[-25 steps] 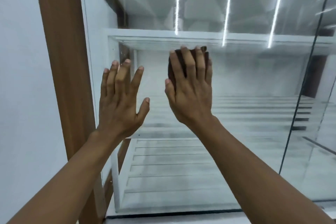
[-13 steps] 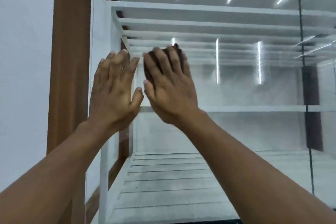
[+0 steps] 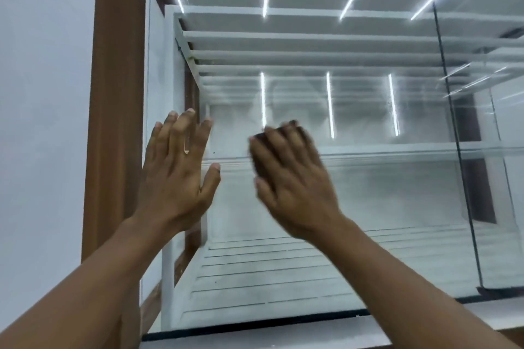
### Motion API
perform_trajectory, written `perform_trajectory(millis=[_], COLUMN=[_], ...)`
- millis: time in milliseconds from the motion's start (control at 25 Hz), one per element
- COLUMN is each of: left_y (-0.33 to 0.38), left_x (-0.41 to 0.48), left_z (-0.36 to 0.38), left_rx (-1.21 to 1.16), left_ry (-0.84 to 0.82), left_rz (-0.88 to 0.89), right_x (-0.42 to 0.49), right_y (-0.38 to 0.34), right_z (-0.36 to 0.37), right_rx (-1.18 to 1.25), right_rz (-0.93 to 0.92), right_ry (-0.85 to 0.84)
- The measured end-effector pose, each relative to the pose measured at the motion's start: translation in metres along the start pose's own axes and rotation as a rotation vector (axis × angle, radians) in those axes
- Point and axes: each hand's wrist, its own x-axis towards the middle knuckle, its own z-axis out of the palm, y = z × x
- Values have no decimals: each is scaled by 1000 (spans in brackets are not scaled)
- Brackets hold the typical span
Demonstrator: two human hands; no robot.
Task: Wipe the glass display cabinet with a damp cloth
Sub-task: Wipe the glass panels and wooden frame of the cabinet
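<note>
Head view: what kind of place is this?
Likely a shop or showroom, indoors. An empty glass cabinet with white slatted shelves and a wood post stands against a plain wall; ceiling strip lights reflect in the glass.

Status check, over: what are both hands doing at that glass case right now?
Right hand flat on the glass front, dark cloth pressed under its fingers. Left hand open, spread against the pane near the wooden post. Nothing in the way.
</note>
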Motion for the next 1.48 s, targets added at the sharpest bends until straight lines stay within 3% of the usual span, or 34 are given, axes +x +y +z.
perform_trajectory(millis=[120, 200, 360, 440, 560, 640, 680, 800, 840, 880, 1040, 1120, 1320, 1480], left_y=[4, 4, 0, 1, 12, 23, 26, 25, 24, 23, 26, 27, 26, 24], left_x=[-9, -10, -8, -13, -43, -67, -76, -86, -88, -91, -98, -99, -103, -107], left_z=[3, 4, 3, 2, 3, 4, 4, 3, 2, 2, 5, 6, 6, 7], left_rx=[0, -10, -35, -49, -33, -21, -24, -22, -20, -18, -3, 13, -10, 14], left_ry=[5, 15, 23, 8, -15, -33, -36, -55, -58, -58, -46, -39, -21, -13], left_rz=[6, 5, 11, -6, -52, -80, -85, -73, -63, -61, -67, -66, -60, -50], right_x=[-19, -7, -22, -59, -108, -108, -102, -107, -117, -130, -180, -172, -153, -210], right_y=[49, 25, -81, -64, -2, -6, -29, -104, -103, -91, -26, -29, -76, 4], right_z=[-7, -2, 11, 13, 5, 2, 4, 13, 15, 14, -1, -3, 9, -9], right_rx=[-10, -13, 94, 55, 16, 28, 30, 69, 48, 31, 23, 35, 79, 65], right_rz=[437, 562, 81, 54, 435, 658, 599, 20, -43, -22, 348, 430, 33, 276], right_ry=[93, 148, 33, 14, 62, 91, 68, -85, -114, -118, -107, -104, -180, -186])
